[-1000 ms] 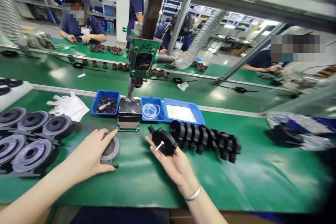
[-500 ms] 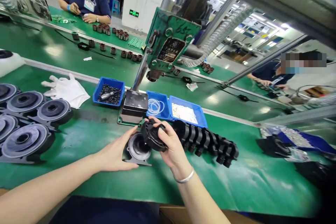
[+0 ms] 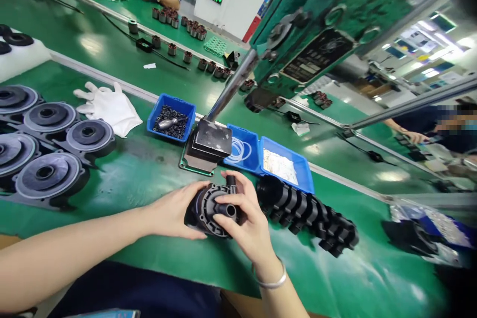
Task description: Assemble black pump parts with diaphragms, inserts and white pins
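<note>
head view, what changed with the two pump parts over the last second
The right hand turned its black pump cover over, carried it left and set it onto the grey-faced housing under the left hand; the housing itself slid right. Both hands now grip the joined pump body. The row of black covers, blue bins and white glove kept their places.

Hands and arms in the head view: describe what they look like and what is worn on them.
Both hands are bare, no gloves. The left hand continues into a bare forearm with no sleeve in view. The right hand has a thin silver bangle around the wrist, and its forearm is bare too. No watch, rings or markings show.
</note>
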Action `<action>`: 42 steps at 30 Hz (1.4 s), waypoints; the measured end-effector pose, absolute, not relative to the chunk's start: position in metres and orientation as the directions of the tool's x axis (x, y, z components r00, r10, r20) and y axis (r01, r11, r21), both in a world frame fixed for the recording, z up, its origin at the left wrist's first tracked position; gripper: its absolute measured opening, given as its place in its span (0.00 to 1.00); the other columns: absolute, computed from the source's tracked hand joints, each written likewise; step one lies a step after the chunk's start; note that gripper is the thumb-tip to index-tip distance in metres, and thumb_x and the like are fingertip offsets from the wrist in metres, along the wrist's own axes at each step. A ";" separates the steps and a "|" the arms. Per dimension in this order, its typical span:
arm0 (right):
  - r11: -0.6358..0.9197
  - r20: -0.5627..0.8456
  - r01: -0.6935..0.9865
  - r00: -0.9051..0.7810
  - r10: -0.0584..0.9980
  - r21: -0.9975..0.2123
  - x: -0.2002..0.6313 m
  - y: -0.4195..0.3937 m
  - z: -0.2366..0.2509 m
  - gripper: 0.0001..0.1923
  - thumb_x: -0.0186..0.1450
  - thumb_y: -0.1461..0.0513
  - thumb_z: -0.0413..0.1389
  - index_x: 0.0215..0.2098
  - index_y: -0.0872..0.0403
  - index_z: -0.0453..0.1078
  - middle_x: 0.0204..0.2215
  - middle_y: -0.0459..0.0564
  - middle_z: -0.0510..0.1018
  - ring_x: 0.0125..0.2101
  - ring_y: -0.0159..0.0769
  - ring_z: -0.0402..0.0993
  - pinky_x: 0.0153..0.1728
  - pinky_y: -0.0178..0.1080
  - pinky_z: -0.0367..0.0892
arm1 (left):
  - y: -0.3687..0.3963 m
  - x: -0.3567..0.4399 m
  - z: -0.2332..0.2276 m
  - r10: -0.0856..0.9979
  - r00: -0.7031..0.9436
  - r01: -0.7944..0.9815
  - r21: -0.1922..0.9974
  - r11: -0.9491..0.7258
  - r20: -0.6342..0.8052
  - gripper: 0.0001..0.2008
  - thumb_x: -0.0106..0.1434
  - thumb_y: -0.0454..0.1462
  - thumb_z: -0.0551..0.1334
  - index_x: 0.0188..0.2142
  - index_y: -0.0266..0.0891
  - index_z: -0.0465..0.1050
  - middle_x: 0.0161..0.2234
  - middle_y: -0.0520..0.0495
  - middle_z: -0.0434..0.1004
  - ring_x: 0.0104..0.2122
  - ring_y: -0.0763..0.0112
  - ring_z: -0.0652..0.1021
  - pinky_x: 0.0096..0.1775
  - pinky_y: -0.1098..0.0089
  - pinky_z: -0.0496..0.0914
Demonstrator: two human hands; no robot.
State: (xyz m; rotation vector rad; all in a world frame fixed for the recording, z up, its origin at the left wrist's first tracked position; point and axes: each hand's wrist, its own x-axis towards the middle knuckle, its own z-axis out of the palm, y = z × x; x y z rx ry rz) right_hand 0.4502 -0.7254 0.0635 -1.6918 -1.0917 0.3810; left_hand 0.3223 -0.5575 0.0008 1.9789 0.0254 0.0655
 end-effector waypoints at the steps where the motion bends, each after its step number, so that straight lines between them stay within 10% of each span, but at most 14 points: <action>1: -0.065 0.263 0.520 0.530 0.807 -0.851 0.449 -0.727 0.065 0.09 0.62 0.61 0.66 0.42 0.46 0.77 0.59 0.52 0.64 0.61 0.50 0.62 0.64 0.55 0.56 | -0.558 0.322 0.001 0.049 0.998 -0.025 0.918 -0.396 0.048 0.52 0.50 0.47 0.74 0.67 0.42 0.48 0.65 0.35 0.61 0.62 0.49 0.67 0.62 0.52 0.64; 10: -0.287 0.190 0.603 0.603 0.775 -0.744 0.437 -0.728 0.046 0.13 0.65 0.58 0.63 0.46 0.48 0.70 0.58 0.57 0.65 0.60 0.51 0.62 0.59 0.58 0.60 | -0.560 0.324 0.003 0.067 0.995 -0.046 0.930 -0.364 0.075 0.52 0.49 0.46 0.74 0.67 0.42 0.50 0.63 0.35 0.64 0.60 0.47 0.70 0.59 0.52 0.67; 42: -0.307 0.183 0.565 0.650 0.738 -0.766 0.431 -0.731 0.032 0.13 0.64 0.58 0.63 0.43 0.49 0.65 0.60 0.57 0.63 0.62 0.52 0.60 0.60 0.59 0.57 | -0.555 0.326 0.004 0.008 0.986 -0.151 0.927 -0.342 0.164 0.50 0.50 0.44 0.75 0.67 0.45 0.51 0.63 0.38 0.64 0.61 0.50 0.69 0.60 0.54 0.66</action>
